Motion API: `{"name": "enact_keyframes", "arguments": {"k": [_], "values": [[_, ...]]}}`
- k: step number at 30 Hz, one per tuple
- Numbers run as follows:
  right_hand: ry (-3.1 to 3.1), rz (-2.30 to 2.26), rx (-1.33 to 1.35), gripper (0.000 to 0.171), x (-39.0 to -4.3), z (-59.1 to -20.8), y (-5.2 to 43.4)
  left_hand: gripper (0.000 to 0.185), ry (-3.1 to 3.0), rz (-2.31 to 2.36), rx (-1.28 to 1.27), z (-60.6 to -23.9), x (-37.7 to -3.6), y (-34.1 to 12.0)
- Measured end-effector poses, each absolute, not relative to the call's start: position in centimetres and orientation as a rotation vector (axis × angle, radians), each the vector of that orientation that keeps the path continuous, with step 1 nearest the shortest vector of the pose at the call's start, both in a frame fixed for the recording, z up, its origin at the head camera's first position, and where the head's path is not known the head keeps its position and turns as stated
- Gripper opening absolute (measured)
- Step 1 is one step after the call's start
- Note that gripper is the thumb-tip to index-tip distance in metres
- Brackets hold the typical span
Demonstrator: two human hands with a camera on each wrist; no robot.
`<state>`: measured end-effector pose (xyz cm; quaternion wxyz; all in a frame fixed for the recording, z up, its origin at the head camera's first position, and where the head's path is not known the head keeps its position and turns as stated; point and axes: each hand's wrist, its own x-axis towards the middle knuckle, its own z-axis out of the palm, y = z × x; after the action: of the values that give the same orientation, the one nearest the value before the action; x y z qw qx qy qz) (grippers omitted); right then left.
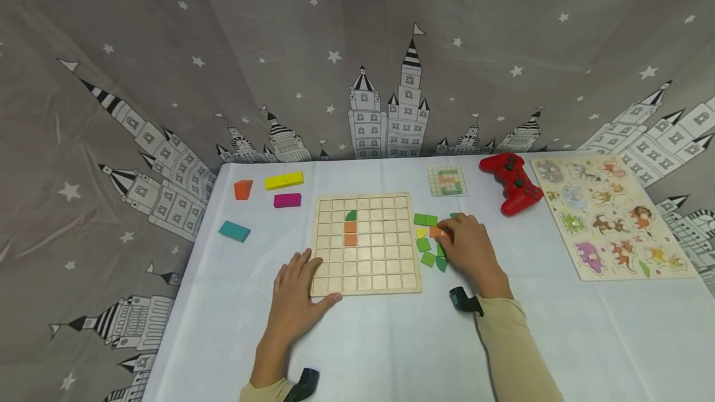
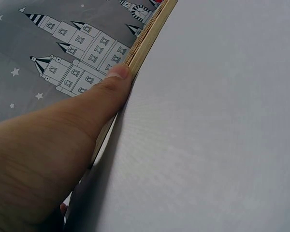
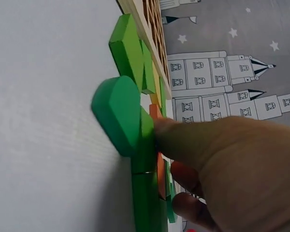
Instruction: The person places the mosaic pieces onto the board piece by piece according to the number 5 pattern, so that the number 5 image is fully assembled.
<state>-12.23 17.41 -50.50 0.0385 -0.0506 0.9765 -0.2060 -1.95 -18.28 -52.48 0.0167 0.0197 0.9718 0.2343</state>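
Note:
A wooden grid board (image 1: 380,270) lies mid-table, with one green quarter-round tile (image 1: 350,215) and two orange square tiles (image 1: 350,226) in its cells. My left hand (image 1: 296,296) rests at its near left corner, fingers spread along the left side. The left thumb presses the front edge of the board (image 2: 152,41). Right of the board, my right hand (image 1: 469,250) reaches into a group of loose tiles, pinching an orange tile (image 1: 434,232) between thumb and fingers. Green tiles (image 1: 426,219) and a yellow tile (image 1: 421,234) lie around it. A dark green rounded tile (image 3: 118,113) stands out near the thumb.
A small pattern card (image 1: 447,180) and a red game controller (image 1: 511,183) lie behind the tiles. An animal puzzle board (image 1: 609,222) sits at the right. Orange (image 1: 242,190), yellow (image 1: 283,180), magenta (image 1: 287,200) and teal (image 1: 234,231) blocks are at the back left.

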Motion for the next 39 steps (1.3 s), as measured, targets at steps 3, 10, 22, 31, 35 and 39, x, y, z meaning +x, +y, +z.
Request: {"name": "enact_keyframes", "arguments": {"k": [3, 10, 22, 31, 35, 39], "values": [[2.99, -0.623, -0.145, 0.038, -12.2, -50.5, 17.2, 0.092, 3.022, 0.719, 0.065, -52.6, -2.0, -18.3], [2.986, -0.602, -0.169, 0.039, -12.3, -50.4, 17.1, 0.092, 3.027, 0.72, 0.059, -52.7, -1.9, -18.3], [3.006, -0.713, -0.391, 0.034, -12.1, -49.6, 12.4, 0.091, 3.019, 0.718, 0.049, -52.5, -2.0, -18.2], [2.934, -0.765, -0.685, 0.031, -12.7, -49.6, 6.7, 0.091, 3.04, 0.72, 0.075, -52.7, -2.0, -18.3], [2.915, -0.704, -0.7, 0.027, -12.7, -49.7, 5.4, 0.09, 3.04, 0.725, 0.089, -52.8, -2.0, -18.3], [2.922, -0.674, -0.695, 0.024, -12.8, -49.5, 4.8, 0.089, 3.055, 0.715, 0.088, -52.7, -1.9, -18.4]]}}
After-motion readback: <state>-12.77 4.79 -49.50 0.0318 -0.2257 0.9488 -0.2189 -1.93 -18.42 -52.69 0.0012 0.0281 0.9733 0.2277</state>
